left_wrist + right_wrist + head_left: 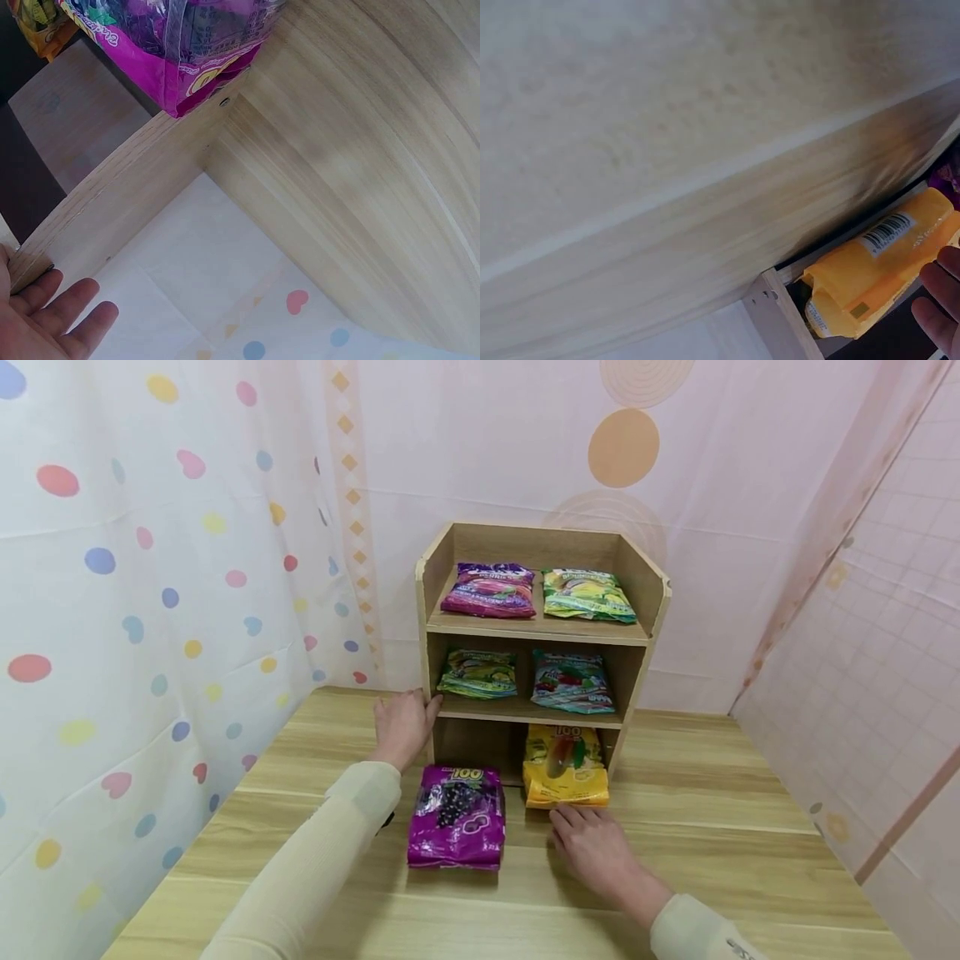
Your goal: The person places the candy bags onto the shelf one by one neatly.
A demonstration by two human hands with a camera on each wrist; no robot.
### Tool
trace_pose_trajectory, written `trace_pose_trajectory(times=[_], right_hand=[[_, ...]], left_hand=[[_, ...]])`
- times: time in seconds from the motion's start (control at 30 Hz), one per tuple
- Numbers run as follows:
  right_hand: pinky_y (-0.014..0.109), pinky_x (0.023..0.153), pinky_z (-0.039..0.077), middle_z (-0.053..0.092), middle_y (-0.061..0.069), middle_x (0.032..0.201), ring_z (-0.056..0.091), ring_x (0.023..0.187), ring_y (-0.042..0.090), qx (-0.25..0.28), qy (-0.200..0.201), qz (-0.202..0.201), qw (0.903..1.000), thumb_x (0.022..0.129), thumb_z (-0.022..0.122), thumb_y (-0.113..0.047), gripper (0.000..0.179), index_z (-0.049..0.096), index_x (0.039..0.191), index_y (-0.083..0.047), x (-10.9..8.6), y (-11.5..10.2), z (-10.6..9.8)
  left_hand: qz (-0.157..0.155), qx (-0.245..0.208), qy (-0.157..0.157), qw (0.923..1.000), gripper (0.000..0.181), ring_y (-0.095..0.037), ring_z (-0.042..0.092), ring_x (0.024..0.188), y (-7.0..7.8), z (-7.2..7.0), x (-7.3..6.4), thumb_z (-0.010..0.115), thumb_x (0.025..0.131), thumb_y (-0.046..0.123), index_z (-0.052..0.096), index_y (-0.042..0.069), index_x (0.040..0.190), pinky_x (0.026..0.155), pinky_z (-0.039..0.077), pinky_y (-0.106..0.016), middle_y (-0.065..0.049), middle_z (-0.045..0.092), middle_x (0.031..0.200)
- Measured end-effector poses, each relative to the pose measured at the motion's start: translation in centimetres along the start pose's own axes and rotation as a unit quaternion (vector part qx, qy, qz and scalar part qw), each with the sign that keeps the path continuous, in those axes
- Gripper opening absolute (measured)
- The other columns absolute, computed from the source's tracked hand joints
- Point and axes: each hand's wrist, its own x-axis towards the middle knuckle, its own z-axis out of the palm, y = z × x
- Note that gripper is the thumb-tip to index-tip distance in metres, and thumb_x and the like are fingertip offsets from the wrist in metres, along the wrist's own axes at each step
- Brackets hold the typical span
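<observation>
My left hand [403,725] holds the left side panel of a small three-tier wooden shelf [537,627]. In the left wrist view its fingers [82,300] lie along the outer face of the panel. My right hand [596,852] touches the near end of a yellow candy bag [566,768] with a mango picture. That bag lies partly inside the right half of the bottom tier, its near end sticking out. In the right wrist view the fingertips [939,289] lie against the yellow bag. A purple grape candy bag [457,818] lies on the table in front of the bottom tier's left half.
On the top tier lie a purple-pink candy bag [491,591] and a green-yellow one [587,595]. The middle tier bears a green-yellow bag [478,674] and a teal bag [572,682]. Patterned curtains [187,527] hang behind and beside the wooden table [697,827].
</observation>
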Motion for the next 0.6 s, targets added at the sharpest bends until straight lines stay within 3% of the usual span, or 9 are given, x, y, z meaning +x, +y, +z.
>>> trace_pose_trajectory(times=[0.4,0.6], right_hand=[[0.047,0.092,0.052,0.063,0.01,0.132,0.062,0.116,0.029,-0.032,-0.097,0.009,0.9947,0.094,0.066,-0.032,0.036,0.071,0.121,-0.008,0.4,-0.43,-0.15],[0.052,0.096,0.049,0.054,0.014,0.143,0.057,0.124,0.031,-0.064,-0.134,0.003,0.9889,0.093,0.067,-0.036,0.045,0.067,0.128,-0.008,0.48,-0.27,0.06]], left_hand=[[-0.001,-0.003,-0.004,1.0,0.048,-0.04,0.066,0.093,0.0,-0.09,0.06,0.049,0.104,0.04,0.059,0.007,0.071,0.107,0.026,-0.067,-0.017,0.069,0.083],[-0.001,-0.003,-0.004,1.0,0.048,-0.04,0.066,0.093,0.03,-0.06,0.04,0.049,0.104,0.041,0.059,0.008,0.071,0.107,0.025,-0.067,-0.017,0.069,0.083]])
